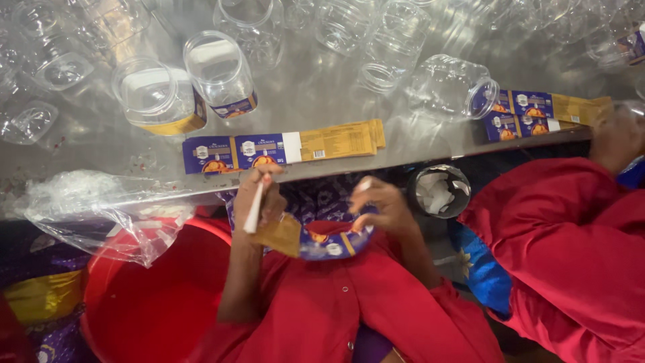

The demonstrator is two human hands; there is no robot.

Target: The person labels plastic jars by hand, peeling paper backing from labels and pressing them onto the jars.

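My left hand (263, 195) pinches a narrow white backing strip (254, 210) and the gold end of a blue and gold label (321, 240). Just below the table edge, my right hand (379, 207) grips the same label's blue end with a white scrap at its fingertips. The label sags between both hands over my red lap. A stack of flat matching labels (289, 146) lies on the steel table (316, 87) just beyond my hands. Two clear plastic jars with labels on them (158, 101) (220, 72) stand further back to the left.
Several bare clear jars (447, 87) crowd the table's far side. A second label stack (537, 111) lies at right beside another person's hand (617, 134) and red sleeve. A red tub (154, 302), a crumpled clear bag (101, 208) and a small bin of paper scraps (438, 191) sit below the table.
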